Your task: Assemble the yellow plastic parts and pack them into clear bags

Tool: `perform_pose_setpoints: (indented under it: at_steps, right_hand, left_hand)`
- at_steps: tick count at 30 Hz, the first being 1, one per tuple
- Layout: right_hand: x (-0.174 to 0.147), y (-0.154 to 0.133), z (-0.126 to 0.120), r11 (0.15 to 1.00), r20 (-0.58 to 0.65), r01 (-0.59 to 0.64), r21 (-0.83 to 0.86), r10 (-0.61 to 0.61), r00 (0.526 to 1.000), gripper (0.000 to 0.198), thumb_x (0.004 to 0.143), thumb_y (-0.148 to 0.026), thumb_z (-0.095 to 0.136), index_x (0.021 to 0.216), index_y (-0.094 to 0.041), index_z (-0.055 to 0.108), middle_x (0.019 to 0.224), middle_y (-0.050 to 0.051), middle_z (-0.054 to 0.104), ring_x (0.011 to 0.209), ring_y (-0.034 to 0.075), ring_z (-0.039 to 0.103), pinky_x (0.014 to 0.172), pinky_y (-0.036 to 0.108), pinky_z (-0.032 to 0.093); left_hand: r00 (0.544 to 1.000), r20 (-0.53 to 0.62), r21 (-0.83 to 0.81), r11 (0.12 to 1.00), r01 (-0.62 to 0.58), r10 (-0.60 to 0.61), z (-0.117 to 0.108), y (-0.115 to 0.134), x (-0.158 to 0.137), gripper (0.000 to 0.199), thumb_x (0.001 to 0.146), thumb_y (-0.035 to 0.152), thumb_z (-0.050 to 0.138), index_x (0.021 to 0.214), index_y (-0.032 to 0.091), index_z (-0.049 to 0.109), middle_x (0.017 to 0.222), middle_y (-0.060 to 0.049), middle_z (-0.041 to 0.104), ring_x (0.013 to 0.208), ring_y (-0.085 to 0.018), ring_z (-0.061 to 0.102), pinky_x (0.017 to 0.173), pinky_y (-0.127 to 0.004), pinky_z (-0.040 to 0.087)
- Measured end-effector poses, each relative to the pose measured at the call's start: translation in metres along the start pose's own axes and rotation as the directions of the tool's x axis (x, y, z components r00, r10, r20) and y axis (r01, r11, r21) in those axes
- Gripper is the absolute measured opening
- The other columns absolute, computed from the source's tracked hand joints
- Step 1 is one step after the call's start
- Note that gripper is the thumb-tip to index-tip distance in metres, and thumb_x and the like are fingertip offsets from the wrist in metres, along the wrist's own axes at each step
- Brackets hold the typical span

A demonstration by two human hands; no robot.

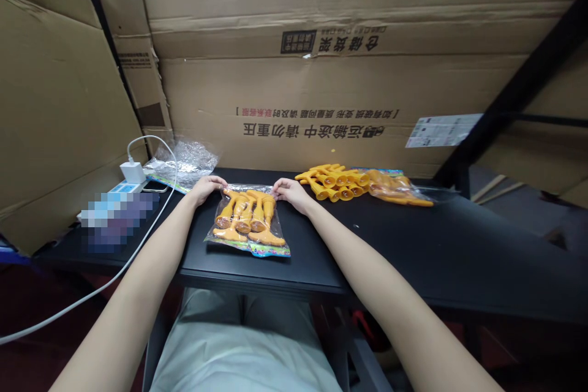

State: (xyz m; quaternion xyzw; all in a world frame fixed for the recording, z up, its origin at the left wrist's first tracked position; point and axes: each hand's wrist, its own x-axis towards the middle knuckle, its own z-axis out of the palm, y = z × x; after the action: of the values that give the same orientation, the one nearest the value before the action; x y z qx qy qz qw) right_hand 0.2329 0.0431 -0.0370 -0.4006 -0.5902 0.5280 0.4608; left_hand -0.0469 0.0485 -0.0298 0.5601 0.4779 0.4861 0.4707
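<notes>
A clear plastic bag [272,251] with a colourful printed edge lies on the black table in front of me. Inside are several orange-yellow plastic pieces [243,211] with flared, cup-like ends and T-shaped ends; their exact kind is unclear. At the bag's far left corner, my left hand [207,188] is closed, with thumb and fingers pinching the plastic. My right hand [293,193] grips the far right corner in the same way. To the right of my right hand, a pile of loose orange-yellow pieces [335,180] rests beside another filled bag [397,187].
Crumpled clear plastic bags [184,162] lie at the back left. Near them are a white charger [132,172] on a power strip, a phone [155,186] and a white cable [162,214] crossing the table's left side. Cardboard walls [275,86] stand behind and at the left.
</notes>
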Motion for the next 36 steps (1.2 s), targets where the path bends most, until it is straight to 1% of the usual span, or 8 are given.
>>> perform_pose_setpoints:
  at_steps: [3, 6, 9, 15, 23, 28, 31, 36]
  right_hand:
    - [0.003, 0.002, -0.001, 0.966, 0.029, 0.114, -0.231, -0.11, 0.994, 0.012, 0.067, -0.008, 0.051, 0.061, -0.018, 0.052, 0.054, -0.004, 0.055, 0.054, 0.009, 0.053, 0.059, 0.022, 0.045]
    - [0.004, 0.002, -0.003, 0.851, 0.096, 0.25, -0.462, -0.232, 0.968, 0.015, 0.068, -0.007, 0.044, 0.062, -0.019, 0.051, 0.058, -0.004, 0.054, 0.059, 0.011, 0.052, 0.062, 0.023, 0.041]
    - [0.002, 0.002, -0.004, 0.761, 0.143, 0.3, -0.575, -0.267, 0.953, 0.016, 0.07, -0.007, 0.04, 0.065, -0.019, 0.05, 0.063, -0.002, 0.055, 0.063, 0.012, 0.051, 0.065, 0.024, 0.039]
    - [0.002, 0.002, -0.003, 0.713, 0.141, 0.297, -0.635, -0.271, 0.952, 0.017, 0.071, -0.007, 0.037, 0.063, -0.02, 0.046, 0.062, -0.002, 0.053, 0.061, 0.012, 0.047, 0.065, 0.024, 0.036]
    - [0.009, 0.012, -0.005, 0.842, 0.089, 0.214, -0.495, -0.196, 0.977, 0.018, 0.063, -0.005, 0.037, 0.06, -0.019, 0.047, 0.06, -0.003, 0.051, 0.06, 0.012, 0.048, 0.061, 0.022, 0.038]
    - [0.006, 0.009, -0.004, 0.77, 0.096, 0.256, -0.585, -0.248, 0.964, 0.016, 0.065, -0.006, 0.038, 0.062, -0.02, 0.046, 0.063, -0.002, 0.054, 0.065, 0.012, 0.049, 0.065, 0.023, 0.038]
    - [0.003, 0.004, -0.002, 0.719, 0.113, 0.256, -0.646, -0.241, 0.964, 0.017, 0.067, -0.006, 0.038, 0.064, -0.02, 0.046, 0.066, -0.001, 0.056, 0.068, 0.013, 0.05, 0.066, 0.023, 0.037]
    - [-0.001, -0.004, 0.001, 0.694, 0.111, 0.214, -0.688, -0.191, 0.975, 0.017, 0.073, -0.011, 0.038, 0.062, -0.019, 0.048, 0.066, 0.0, 0.058, 0.067, 0.014, 0.051, 0.066, 0.024, 0.036]
  left_hand:
    - [1.0, -0.019, 0.015, 1.0, -0.013, 0.013, 0.001, 0.001, -0.001, 0.009, 0.05, 0.009, 0.064, 0.054, 0.017, 0.066, 0.059, 0.0, 0.064, 0.063, -0.014, 0.058, 0.077, -0.031, 0.047]
    - [0.999, -0.042, 0.05, 0.999, -0.022, 0.025, 0.002, 0.002, -0.001, 0.011, 0.051, 0.007, 0.059, 0.052, 0.017, 0.065, 0.057, 0.0, 0.063, 0.06, -0.013, 0.057, 0.074, -0.029, 0.047]
    - [0.997, -0.062, 0.108, 0.994, -0.03, 0.037, 0.005, 0.001, -0.001, 0.013, 0.052, 0.006, 0.055, 0.051, 0.016, 0.064, 0.055, 0.0, 0.063, 0.056, -0.012, 0.056, 0.069, -0.027, 0.046]
    - [0.993, -0.077, 0.186, 0.98, -0.078, 0.093, 0.009, 0.002, -0.002, 0.015, 0.054, 0.004, 0.052, 0.048, 0.016, 0.059, 0.051, 0.002, 0.059, 0.054, -0.01, 0.054, 0.065, -0.025, 0.044]
    - [0.994, -0.058, 0.158, 0.984, -0.086, 0.097, 0.009, 0.002, -0.004, 0.013, 0.055, 0.007, 0.055, 0.054, 0.017, 0.063, 0.054, 0.002, 0.06, 0.056, -0.011, 0.053, 0.067, -0.025, 0.043]
    - [0.99, -0.075, 0.224, 0.969, -0.1, 0.119, 0.008, -0.002, -0.002, 0.012, 0.054, 0.01, 0.056, 0.052, 0.019, 0.063, 0.055, 0.001, 0.061, 0.058, -0.012, 0.053, 0.069, -0.026, 0.044]
    - [0.971, -0.068, 0.386, 0.904, -0.185, 0.228, 0.008, -0.004, -0.001, 0.016, 0.054, 0.008, 0.051, 0.046, 0.02, 0.061, 0.056, 0.001, 0.059, 0.061, -0.014, 0.052, 0.07, -0.026, 0.044]
    - [0.907, 0.026, 0.624, 0.702, -0.343, 0.421, 0.011, -0.004, -0.002, 0.022, 0.055, 0.003, 0.046, 0.044, 0.019, 0.057, 0.067, -0.001, 0.058, 0.068, -0.014, 0.053, 0.075, -0.027, 0.044]
